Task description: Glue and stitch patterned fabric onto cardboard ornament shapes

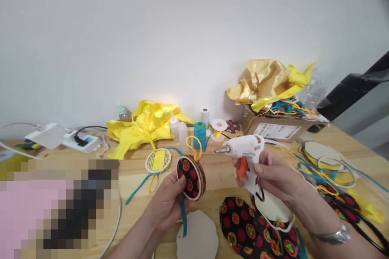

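My left hand [170, 194] grips a round fabric-covered ornament [189, 178], dark with a flower print and a pale rim. A yellow cord loop [194, 145] sticks up from its top, and a teal ribbon [184, 218] hangs below it. In my right hand [270, 170] is a white hot glue gun [247, 145] with an orange trigger; its metal nozzle points left, above and to the right of the ornament, apart from it. Under my hands lie a pale scalloped disc [197, 236] and dark flower-print fabric [243, 226].
A yellow-centred round ornament [158, 160] lies left of my left hand. Behind stand yellow satin [148, 123], white bottles [182, 135], a teal thread spool [199, 134] and a cardboard box [279, 127] heaped with fabric. A power strip [82, 141] sits at the left, cords and fabric pieces [337, 170] at the right.
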Tool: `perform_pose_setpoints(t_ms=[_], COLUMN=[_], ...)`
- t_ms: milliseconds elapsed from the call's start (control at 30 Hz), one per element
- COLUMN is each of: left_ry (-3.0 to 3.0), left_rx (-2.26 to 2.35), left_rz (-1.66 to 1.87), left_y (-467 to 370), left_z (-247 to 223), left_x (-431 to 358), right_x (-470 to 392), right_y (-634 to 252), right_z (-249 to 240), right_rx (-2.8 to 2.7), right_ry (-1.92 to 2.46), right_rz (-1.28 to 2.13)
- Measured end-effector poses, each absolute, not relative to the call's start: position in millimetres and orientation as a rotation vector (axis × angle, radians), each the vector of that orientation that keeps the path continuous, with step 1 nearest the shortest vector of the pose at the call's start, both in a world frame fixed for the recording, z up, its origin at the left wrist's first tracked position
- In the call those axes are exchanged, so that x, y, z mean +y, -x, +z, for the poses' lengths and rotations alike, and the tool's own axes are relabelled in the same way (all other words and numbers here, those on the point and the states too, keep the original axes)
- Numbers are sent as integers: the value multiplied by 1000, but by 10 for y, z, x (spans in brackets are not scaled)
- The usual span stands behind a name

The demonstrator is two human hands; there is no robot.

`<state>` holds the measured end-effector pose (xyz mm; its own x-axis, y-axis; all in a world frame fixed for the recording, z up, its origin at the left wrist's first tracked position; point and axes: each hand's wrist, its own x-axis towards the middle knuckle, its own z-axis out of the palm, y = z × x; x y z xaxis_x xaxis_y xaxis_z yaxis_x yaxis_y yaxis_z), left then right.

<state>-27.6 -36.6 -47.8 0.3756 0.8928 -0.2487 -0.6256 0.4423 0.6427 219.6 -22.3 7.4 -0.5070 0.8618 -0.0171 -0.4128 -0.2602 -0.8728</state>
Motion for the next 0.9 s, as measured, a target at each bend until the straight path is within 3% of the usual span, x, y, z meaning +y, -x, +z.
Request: perform_pose_setpoints(t_ms=[500,900], left_ry=[-558,-569], left_rx=[755,857], left_rz=[1049,1093], left_y=[243,208], left_z=[-450,-408], left_x=[-374,-366], right_x=[-328,-316], right_y=[-2132,-2159], right_z=[-27,-116], right_rx=[-1034,-1170], right_ry=[710,1047], right_rz=[1810,1399])
